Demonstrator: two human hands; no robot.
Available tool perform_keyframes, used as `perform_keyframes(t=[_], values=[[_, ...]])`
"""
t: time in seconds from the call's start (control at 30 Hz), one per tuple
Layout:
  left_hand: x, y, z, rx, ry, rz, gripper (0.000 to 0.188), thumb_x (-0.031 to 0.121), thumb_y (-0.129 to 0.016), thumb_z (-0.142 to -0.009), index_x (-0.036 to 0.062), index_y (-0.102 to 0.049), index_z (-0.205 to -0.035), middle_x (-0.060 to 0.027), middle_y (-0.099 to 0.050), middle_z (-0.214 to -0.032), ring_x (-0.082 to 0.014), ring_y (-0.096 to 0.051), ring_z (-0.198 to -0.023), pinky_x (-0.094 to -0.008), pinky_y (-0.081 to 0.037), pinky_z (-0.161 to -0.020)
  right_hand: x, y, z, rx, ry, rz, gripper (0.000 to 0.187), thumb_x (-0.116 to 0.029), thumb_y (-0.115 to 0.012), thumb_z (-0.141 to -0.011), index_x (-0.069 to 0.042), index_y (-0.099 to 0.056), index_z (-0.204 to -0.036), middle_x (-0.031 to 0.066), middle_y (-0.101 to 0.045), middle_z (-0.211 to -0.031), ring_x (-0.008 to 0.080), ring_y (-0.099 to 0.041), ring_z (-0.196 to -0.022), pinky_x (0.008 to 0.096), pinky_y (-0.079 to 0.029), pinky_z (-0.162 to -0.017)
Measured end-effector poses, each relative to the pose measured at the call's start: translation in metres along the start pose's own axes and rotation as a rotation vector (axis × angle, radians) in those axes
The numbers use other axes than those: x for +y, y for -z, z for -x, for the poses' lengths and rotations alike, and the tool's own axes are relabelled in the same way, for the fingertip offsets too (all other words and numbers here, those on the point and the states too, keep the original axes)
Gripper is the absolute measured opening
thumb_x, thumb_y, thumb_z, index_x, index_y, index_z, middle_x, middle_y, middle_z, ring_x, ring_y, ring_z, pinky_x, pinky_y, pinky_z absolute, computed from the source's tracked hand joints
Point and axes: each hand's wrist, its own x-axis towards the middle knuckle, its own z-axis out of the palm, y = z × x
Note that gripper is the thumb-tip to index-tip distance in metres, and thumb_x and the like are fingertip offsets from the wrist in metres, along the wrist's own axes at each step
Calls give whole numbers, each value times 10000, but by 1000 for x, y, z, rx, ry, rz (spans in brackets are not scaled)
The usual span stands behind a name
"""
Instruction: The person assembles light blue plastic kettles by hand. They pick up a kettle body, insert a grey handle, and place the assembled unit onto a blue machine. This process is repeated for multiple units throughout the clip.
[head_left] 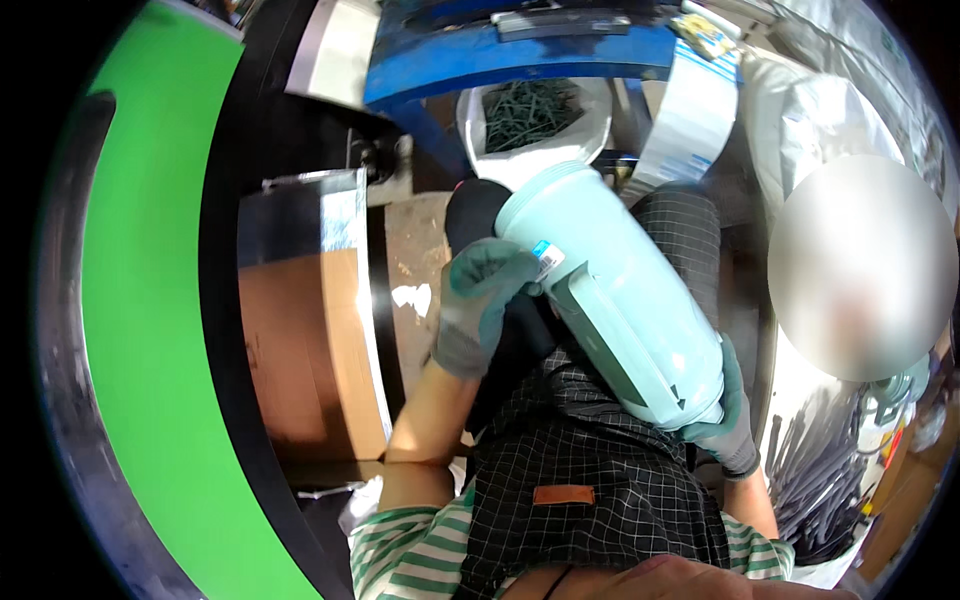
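Observation:
A pale teal plastic jug (650, 290) with a long side handle lies slanted across my lap, its wide round end pointing away from me. My right hand (728, 410), in a grey and teal glove, grips the jug round its near end on the right. My gloved left hand (478, 300) is at the jug's left side, with its fingers curled in. Its fingertips meet the edge of a small white and blue label (547, 257) near the far end. Whether the label is stuck flat there cannot be made out.
A lined white bin (535, 120) with green plastic strips stands ahead, under a blue bench (520, 60). A cardboard box (300, 350) and a green conveyor belt (150, 300) are at left. On the right are dark thin rods (820, 480) and a white plastic bag (830, 110).

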Motion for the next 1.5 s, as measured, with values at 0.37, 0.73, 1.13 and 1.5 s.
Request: perform_keyframes(t=[0.37, 0.73, 1.13, 1.5], values=[[-17, 13, -1, -3, 136, 114, 177, 112, -813, -930, -10, -724, -1020, -67, -730, -864, -118, -672, -709, -259, -572, -678, 5, -8, 11, 6, 70, 180, 1508, -648, -976, -581, 5, -160, -1668, 228, -472, -1588, 328, -544, -1408, 459, -468, -1156], [-11, 42, -6, 160, -561, -871, 629, 286, -961, -721, 48, -622, -1195, -137, -663, -1178, -256, -667, -991, -385, -571, -875, 17, 0, 9, -25, 99, 143, 1465, -554, -1005, -604, 6, -169, -1669, 216, -441, -1603, 298, -513, -1426, 442, -453, -1161], [16, -54, -108, -119, -606, -1062, 590, 272, -830, -883, 49, -595, -1376, -167, -674, -1192, -334, -683, -1084, -408, -547, -953, -19, 54, 6, 61, -23, -243, 1365, -260, -1008, -532, -38, -278, -1663, 148, -458, -1593, 288, -479, -1449, 431, -399, -1210], [162, -211, -257, -2, -772, -1790, 659, 481, -676, -957, 43, -523, -1423, -196, -599, -1354, -383, -655, -1211, -512, -535, -952, -99, 121, -15, 534, 376, -378, 895, -436, -669, -947, -114, -255, -1672, 147, -497, -1549, 329, -647, -1251, 440, -626, -825]])
